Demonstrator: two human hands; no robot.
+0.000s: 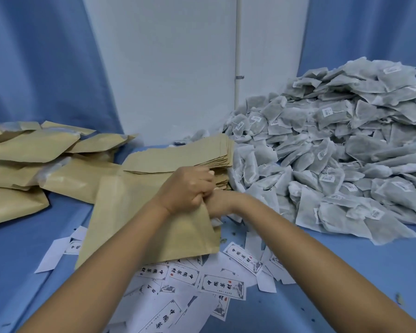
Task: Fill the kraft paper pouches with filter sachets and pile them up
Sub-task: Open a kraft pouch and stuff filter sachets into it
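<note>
A kraft paper pouch (142,224) lies flat on the blue table in front of me, its mouth pointing right. My left hand (186,188) grips the upper edge of that mouth. My right hand (220,205) reaches into the mouth, and its fingers are hidden inside the pouch. A large heap of grey filter sachets (334,152) with small white tags fills the right side. A stack of flat empty pouches (190,153) sits just behind my hands. Puffy filled pouches (34,159) are piled at the left.
Several white printed labels (202,280) lie scattered on the blue tablecloth (346,272) under and in front of my forearms. A white wall panel and blue curtains close off the back.
</note>
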